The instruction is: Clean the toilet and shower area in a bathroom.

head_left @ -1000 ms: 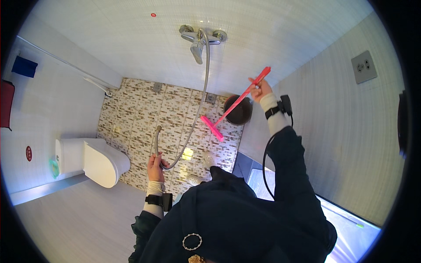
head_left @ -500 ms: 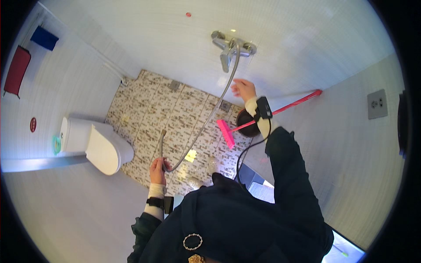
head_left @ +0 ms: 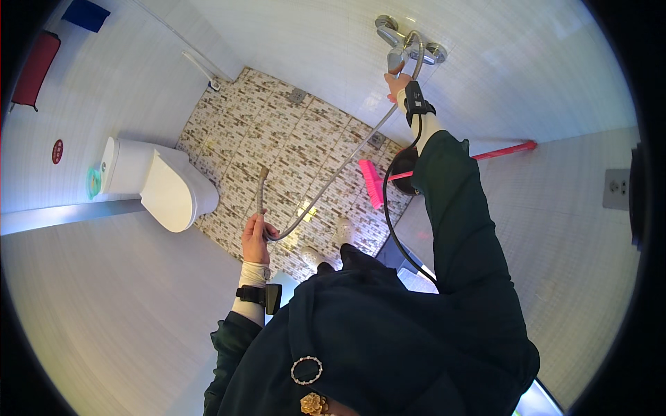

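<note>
Tiled floor (head_left: 236, 149): brown and cream mosaic, under everything here.
Grey hose (head_left: 344, 166): runs slantwise from the wall tap, upper right, down to the person's left hand (head_left: 255, 239), where it bends; its free end (head_left: 263, 173) points away from the body.
Pink broom (head_left: 372, 184): head on the floor beside a dark bucket (head_left: 404, 163), handle slanting right behind the sleeve to the wall.
Wall tap (head_left: 393, 36): straight beyond the right hand (head_left: 400, 88), the nearer one; the left is well apart.
Right hand: at the lever's lower end, seemingly touching; the finger grip cannot be told.
Left hand: fingers closed around the hose at its bend.
Tap lever (head_left: 396, 61): long axis toward the right fingers.
Right hand's change: half a second ago below the tap, apart; a second ago holding the broom.
</note>
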Motion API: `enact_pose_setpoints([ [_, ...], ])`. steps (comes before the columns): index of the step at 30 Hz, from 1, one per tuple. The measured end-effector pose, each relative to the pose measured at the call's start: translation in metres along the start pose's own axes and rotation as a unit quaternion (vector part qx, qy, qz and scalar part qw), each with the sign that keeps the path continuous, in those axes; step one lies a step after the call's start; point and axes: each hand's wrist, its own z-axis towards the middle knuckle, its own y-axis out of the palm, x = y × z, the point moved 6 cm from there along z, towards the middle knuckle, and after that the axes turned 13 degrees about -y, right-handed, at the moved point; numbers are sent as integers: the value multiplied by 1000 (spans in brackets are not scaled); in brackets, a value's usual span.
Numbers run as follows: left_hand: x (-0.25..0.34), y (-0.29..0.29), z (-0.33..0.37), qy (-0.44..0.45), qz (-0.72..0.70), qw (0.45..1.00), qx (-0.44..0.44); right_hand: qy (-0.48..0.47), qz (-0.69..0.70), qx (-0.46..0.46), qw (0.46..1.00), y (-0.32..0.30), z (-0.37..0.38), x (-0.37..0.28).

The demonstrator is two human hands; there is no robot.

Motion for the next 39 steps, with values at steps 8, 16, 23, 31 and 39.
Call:
enact_pose_setpoints([
  [8,-2,11,8,-8,-19,1000,-13,-153,-105,54,981,-1,75,81],
  [16,7,5,6,12,-18,1000,-5,-175,-172,19,969,-16,34,28],
  [23,9,7,9,30,-19,999,-7,-95,-87,-23,991,-13,5,3],
  [31,-1,-1,14,17,7,1000,5,-161,-184,-21,969,21,-58,70],
  [39,-37,-31,49,-71,106,987,95,-252,-533,-92,803,75,-350,366],
])
